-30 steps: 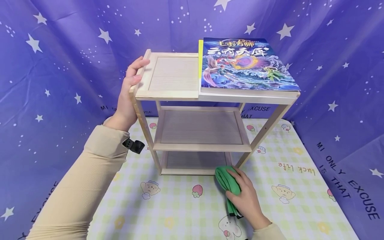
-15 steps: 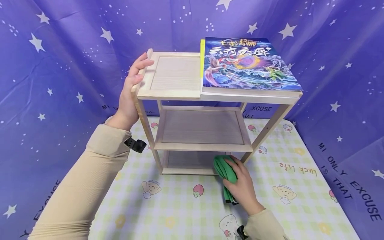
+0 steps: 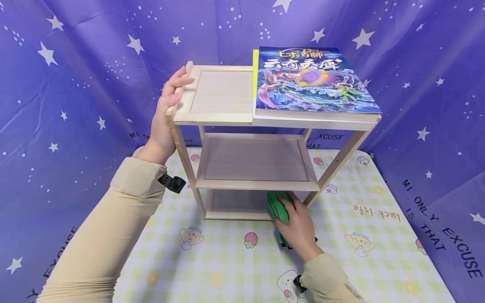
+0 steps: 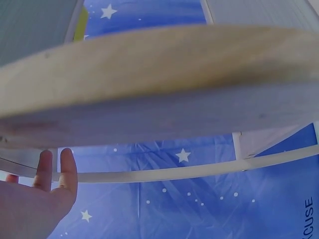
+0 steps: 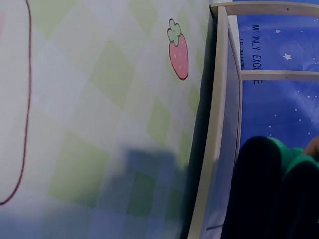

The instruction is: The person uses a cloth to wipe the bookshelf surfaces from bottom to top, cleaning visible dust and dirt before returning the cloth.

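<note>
A light wooden three-tier shelf (image 3: 257, 184) stands on the table. My left hand (image 3: 166, 115) holds the left end of its top tier, fingers bent over the raised side rail. In the left wrist view, fingertips (image 4: 68, 162) show beyond the wooden side post (image 4: 164, 89). My right hand (image 3: 297, 223) grips a folded green cloth (image 3: 278, 208) at the right front of the bottom tier. Dark in the right wrist view, the cloth (image 5: 259, 174) sits just inside the bottom tier's front rail (image 5: 212, 129). Whether it touches the board is hard to tell.
Two stacked books (image 3: 314, 84), one blue-covered, lie on the right half of the top tier. A checked tablecloth (image 3: 212, 261) with cartoon prints covers the table. Purple starry curtains (image 3: 94, 50) hang behind and at both sides.
My right hand has carried the green cloth forward and slightly left, from in front of the bottom tier to over its right front edge. My left hand stays on the shelf's left end.
</note>
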`<action>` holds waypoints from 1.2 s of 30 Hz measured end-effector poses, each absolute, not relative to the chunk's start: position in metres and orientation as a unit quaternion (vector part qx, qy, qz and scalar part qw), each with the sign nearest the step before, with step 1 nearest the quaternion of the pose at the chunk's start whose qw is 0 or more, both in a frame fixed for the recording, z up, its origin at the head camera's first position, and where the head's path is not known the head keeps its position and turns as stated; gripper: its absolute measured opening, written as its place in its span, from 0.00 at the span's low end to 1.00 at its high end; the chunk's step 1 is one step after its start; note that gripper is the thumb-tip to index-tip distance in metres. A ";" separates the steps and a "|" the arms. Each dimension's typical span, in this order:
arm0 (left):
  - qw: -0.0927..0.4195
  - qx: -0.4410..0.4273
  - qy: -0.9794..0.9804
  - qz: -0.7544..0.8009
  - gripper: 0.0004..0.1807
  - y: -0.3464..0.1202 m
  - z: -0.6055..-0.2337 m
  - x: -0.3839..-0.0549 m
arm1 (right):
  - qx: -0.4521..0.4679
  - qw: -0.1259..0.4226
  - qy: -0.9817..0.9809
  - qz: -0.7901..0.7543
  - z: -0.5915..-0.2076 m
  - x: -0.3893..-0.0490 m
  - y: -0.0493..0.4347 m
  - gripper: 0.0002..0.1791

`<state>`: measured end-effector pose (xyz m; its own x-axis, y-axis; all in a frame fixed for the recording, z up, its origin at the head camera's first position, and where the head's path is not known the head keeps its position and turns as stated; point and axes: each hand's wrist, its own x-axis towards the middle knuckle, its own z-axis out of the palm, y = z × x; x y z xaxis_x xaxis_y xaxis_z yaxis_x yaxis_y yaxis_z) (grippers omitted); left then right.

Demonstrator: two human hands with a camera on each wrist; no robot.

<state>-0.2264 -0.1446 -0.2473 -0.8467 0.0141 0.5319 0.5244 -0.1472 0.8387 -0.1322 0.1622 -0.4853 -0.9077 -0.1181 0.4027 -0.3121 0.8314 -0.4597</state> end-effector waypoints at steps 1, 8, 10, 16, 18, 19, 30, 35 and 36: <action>0.176 -0.215 -0.626 -0.728 0.17 -0.144 -0.248 -0.226 | 0.115 0.184 -0.941 0.260 -0.486 -0.134 0.162 0.32; 0.181 -0.231 -0.606 -0.739 0.15 -0.143 -0.249 -0.228 | 0.098 0.124 -0.972 0.172 -0.499 -0.136 0.157 0.33; 0.182 -0.232 -0.601 -0.743 0.15 -0.142 -0.249 -0.228 | 0.091 0.098 -0.981 0.139 -0.504 -0.135 0.157 0.34; 0.183 -0.227 -0.599 -0.746 0.14 -0.141 -0.248 -0.228 | 0.084 0.051 -0.991 0.094 -0.515 -0.134 0.157 0.38; 0.182 -0.225 -0.598 -0.747 0.14 -0.141 -0.248 -0.227 | 0.085 0.045 -0.991 0.093 -0.517 -0.134 0.156 0.39; 0.180 -0.224 -0.597 -0.749 0.14 -0.141 -0.248 -0.227 | 0.085 0.043 -0.991 0.092 -0.518 -0.134 0.156 0.40; 0.181 -0.227 -0.599 -0.746 0.13 -0.140 -0.251 -0.227 | 0.086 0.040 -0.994 0.054 -0.524 -0.131 0.149 0.42; 0.189 -0.232 -0.601 -0.741 0.13 -0.141 -0.250 -0.226 | 0.085 0.052 -0.994 0.046 -0.522 -0.132 0.146 0.42; 0.190 -0.232 -0.601 -0.741 0.13 -0.141 -0.250 -0.226 | 0.083 0.053 -0.994 0.047 -0.522 -0.133 0.145 0.42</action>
<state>-0.2261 -0.1412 -0.2500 -0.8202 -0.0030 0.5721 0.5604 -0.2052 0.8024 -0.1327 0.1449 -0.5219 -0.9805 -0.1604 0.1136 -0.1704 0.9818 -0.0840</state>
